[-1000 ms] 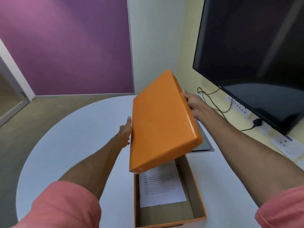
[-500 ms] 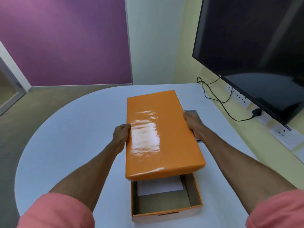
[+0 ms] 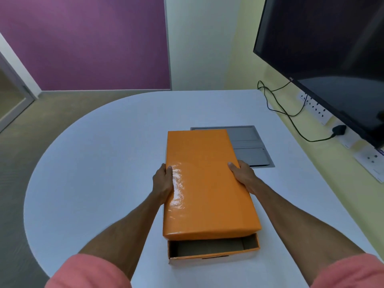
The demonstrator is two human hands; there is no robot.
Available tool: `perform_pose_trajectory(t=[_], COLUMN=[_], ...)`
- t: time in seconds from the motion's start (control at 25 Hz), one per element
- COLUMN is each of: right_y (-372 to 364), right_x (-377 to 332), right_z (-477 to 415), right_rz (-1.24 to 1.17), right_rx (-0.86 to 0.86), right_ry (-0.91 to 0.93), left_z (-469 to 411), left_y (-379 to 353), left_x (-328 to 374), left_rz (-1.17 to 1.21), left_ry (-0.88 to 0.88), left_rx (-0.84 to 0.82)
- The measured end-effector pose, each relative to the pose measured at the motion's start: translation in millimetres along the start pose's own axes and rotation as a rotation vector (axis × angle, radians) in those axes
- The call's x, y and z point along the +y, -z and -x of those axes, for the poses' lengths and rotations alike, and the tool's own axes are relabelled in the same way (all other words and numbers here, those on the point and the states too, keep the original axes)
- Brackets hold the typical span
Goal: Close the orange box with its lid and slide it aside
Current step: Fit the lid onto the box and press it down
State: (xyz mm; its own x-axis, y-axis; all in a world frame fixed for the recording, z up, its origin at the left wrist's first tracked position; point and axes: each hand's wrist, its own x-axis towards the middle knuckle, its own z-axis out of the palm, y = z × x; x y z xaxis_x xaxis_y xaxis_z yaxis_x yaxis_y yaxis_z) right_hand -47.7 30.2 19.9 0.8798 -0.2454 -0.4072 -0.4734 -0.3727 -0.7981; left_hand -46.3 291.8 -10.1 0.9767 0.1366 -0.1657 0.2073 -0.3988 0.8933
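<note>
Hands are gripping the orange lid (image 3: 204, 183) from either side: the left hand (image 3: 164, 182) is curling around its left long edge, thumb lying on the glossy top and the other fingers hidden below the rim, while the right hand (image 3: 243, 175) is clasping the right long edge the same way, thumb on top and the rest tucked under. Both are closed on the lid, not spread. The lid is lying nearly flat over the orange box (image 3: 214, 253), which is sitting on the white round-ended table (image 3: 93, 163) close to the person. It is not seated: it is sitting shifted toward the far side, so the near end of the box is showing open, with its brown cardboard inside and its near wall exposed below the lid's front edge. Whether the far end of the lid is touching the box rim cannot be told. Light is glaring off the lid's left part beside the left thumb. Pink sleeves (image 3: 89, 271) are filling the bottom corners. Just beyond the lid, a grey hatch panel (image 3: 247, 146) is lying flush in the tabletop, partly covered by the lid's far right corner. A dark screen (image 3: 324, 48) is hanging on the yellow wall at right, with a black cable (image 3: 291, 117) looping down to a plug in the wall sockets (image 3: 318, 110).
</note>
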Motion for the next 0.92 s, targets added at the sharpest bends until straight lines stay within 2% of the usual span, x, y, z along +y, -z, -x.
perform_pose_trajectory(t=[0.16, 0.32, 0.52, 0.8, 0.92], right_y=[-1.5, -5.4, -1.2, -6.9, -13.8], right_x=[7.3, 30.2, 28.9, 47.2, 58.5], right_z=[3.8, 11.7, 14.2, 44.8, 62.0], right_rz=[0.002, -0.015, -0.024, 0.135, 0.221], right_rx=[0.006, -0.104, -0.078, -0.019, 0.076], right_ry=[-0.037, -0.095, -0.081, -0.012, 0.029], left_z=[7.3, 31.2, 30.1, 60.2, 71.8], left_y=[-0.9, -7.1, -7.0, -4.6, -8.4], left_x=[-2.2, -21.1, -13.9, -24.4, -29.5], left_rz=[-0.021, -0.04, -0.06, -0.054, -0.098], left_ry=[0.058, 0.11, 0.12, 0.053, 0.018], left_rx=[-0.035, -0.013, -0.021, -0.074, -0.053])
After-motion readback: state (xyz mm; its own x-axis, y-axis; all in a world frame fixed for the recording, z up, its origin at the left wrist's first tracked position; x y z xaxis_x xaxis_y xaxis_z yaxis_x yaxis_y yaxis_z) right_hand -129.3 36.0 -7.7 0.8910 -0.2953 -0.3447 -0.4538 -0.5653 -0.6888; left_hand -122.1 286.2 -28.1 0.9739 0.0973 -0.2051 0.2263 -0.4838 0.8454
